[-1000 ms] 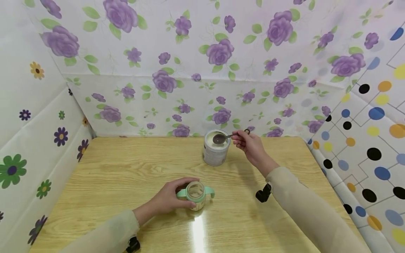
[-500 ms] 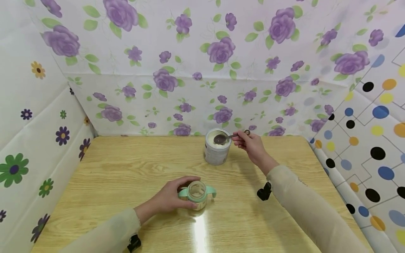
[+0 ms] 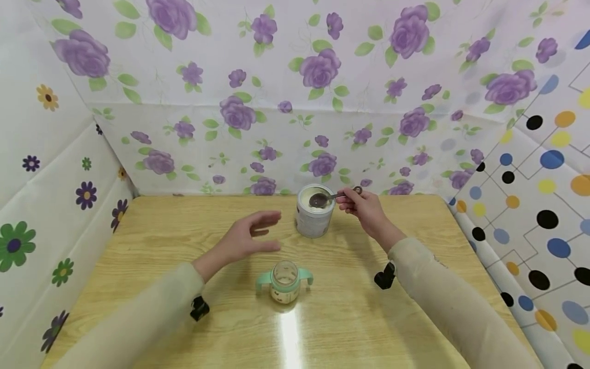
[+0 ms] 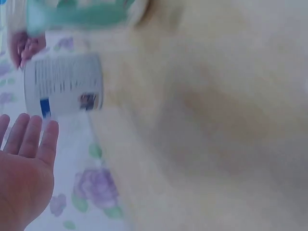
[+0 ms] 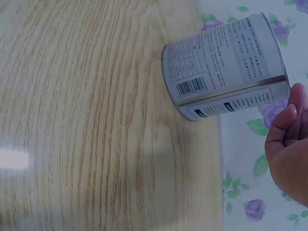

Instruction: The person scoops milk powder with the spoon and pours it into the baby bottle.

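My right hand (image 3: 364,207) pinches the handle of a dark spoon (image 3: 319,200), its bowl over the mouth of a white tin can (image 3: 313,223) that holds something pale. In the right wrist view the can (image 5: 226,67) shows a printed label and barcode, with the fingertips right at its rim. My left hand (image 3: 244,237) is in the air left of the can, fingers spread and holding nothing. Nearer me, a clear baby bottle (image 3: 285,289) with a mint-green collar and two handles stands upright without a lid. Its green part (image 4: 77,15) is blurred in the left wrist view.
Everything stands on a wood-grain table (image 3: 184,225). Behind it hangs a white sheet (image 3: 198,154) with purple roses. Patterned sheets also flank the left and right sides. A bright reflection lies on the tabletop in front of the bottle.
My left hand has let go of the baby bottle and moved up and away towards the can. The right hand keeps the spoon over the can, almost unmoved.
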The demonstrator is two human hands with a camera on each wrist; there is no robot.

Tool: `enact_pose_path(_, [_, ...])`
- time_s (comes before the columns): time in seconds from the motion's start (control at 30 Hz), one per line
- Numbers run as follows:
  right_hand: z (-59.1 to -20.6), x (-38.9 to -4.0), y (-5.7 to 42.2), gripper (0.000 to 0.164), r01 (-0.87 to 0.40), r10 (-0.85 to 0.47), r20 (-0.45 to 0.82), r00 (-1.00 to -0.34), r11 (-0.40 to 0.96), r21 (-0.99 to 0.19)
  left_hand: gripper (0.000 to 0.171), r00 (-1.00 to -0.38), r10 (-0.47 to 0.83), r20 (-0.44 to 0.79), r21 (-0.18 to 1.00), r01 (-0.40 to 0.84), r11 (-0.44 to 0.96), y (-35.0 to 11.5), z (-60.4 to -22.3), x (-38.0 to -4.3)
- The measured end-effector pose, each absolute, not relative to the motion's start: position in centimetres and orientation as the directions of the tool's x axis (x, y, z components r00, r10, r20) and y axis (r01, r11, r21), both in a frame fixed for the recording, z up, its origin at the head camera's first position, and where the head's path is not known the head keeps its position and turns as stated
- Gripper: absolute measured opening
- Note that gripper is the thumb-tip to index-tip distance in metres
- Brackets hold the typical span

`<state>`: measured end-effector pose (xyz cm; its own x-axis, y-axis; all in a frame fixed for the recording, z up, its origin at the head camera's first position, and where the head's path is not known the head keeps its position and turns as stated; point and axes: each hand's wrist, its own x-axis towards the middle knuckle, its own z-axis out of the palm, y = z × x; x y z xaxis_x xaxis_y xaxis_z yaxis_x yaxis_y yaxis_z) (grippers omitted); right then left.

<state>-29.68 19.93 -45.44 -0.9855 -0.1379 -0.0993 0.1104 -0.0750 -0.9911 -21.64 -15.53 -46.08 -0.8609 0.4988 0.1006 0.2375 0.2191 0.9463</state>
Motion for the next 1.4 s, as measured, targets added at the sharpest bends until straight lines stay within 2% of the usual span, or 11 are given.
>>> enact_pose_path(0.17, [-45.4, -29.7, 19.9, 0.039, 0.114, -0.122, -0.102, -0.987, -0.099, -0.988, 0.081, -0.892, 0.449, 0.055, 0.911, 0.229, 0.343, -14.2, -45.2, -25.1])
enact_pose_path(0.27, [-45.3, -29.6, 19.8, 0.038, 0.119, -0.122, -0.106, -0.987, -0.103, -0.988, 0.090, -0.898, 0.438, 0.031, 0.889, 0.226, 0.399, -13.3, -45.3, -26.8])
enact_pose_path(0.43, [-45.2, -29.6, 19.8, 0.040, 0.114, -0.124, -0.102, -0.987, -0.096, -0.989, 0.111, -0.885, 0.465, -0.006, 0.882, 0.214, 0.420, -12.0, -45.9, -28.9])
enact_pose_path(0.57, [-45.1, -29.4, 20.1, 0.041, 0.114, -0.117, -0.103, -0.988, -0.096, -0.989, 0.118, -0.876, 0.482, -0.019, 0.877, 0.217, 0.429, -11.1, -46.3, -29.9])
enact_pose_path(0.9, [-45.0, -29.2, 20.3, 0.040, 0.118, -0.111, -0.107, -0.988, -0.103, -0.988, 0.121, -0.874, 0.485, 0.018, 0.888, 0.237, 0.394, -8.8, -47.0, -31.2])
enact_pose_path(1.17, [-45.2, -29.3, 20.2, 0.036, 0.105, -0.125, -0.092, -0.988, -0.102, -0.989, 0.122, -0.884, 0.467, 0.010, 0.924, 0.187, 0.334, -7.6, -47.9, -31.8])
enact_pose_path(1.3, [-45.5, -29.2, 20.0, 0.034, 0.107, -0.127, -0.093, -0.988, -0.102, -0.989, 0.117, -0.886, 0.464, 0.020, 0.932, 0.184, 0.312, -7.5, -48.2, -31.8])
enact_pose_path(1.4, [-45.7, -29.1, 19.8, 0.033, 0.107, -0.125, -0.093, -0.988, -0.110, -0.988, 0.107, -0.881, 0.472, 0.027, 0.941, 0.182, 0.285, -7.5, -48.3, -31.8])
